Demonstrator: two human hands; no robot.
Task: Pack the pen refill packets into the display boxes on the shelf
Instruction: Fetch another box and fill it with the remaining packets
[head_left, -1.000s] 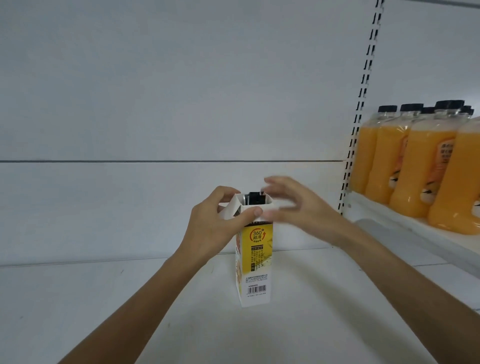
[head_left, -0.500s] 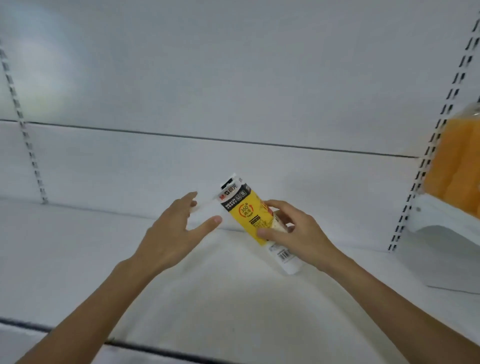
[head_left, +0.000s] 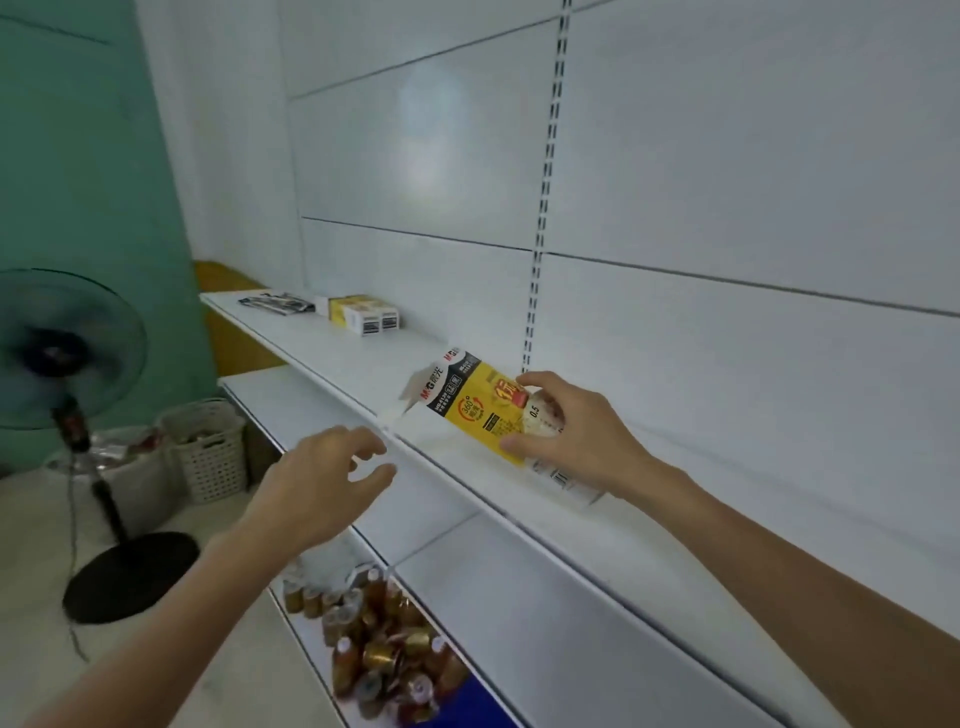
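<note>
The step in hand seems to be bringing one box along the shelf. The person's right hand (head_left: 576, 436) holds a tall yellow and white cardboard display box (head_left: 483, 410) tilted over the white metal shelf (head_left: 649, 561). Its open top flap points to the left, and I cannot tell whether its lower end touches the shelf. The grip is closed around the lower half of the box, thumb on the near side and fingers on top. The left hand (head_left: 322, 478) holds nothing, with fingers loosely spread, just before the shelf edge. Far to the left on the same shelf lie more yellow and white boxes (head_left: 363, 312) and, beside them, some dark flat packets (head_left: 278, 303). I think the next move needs this box set upright near them, so the left hand can take packets.
</note>
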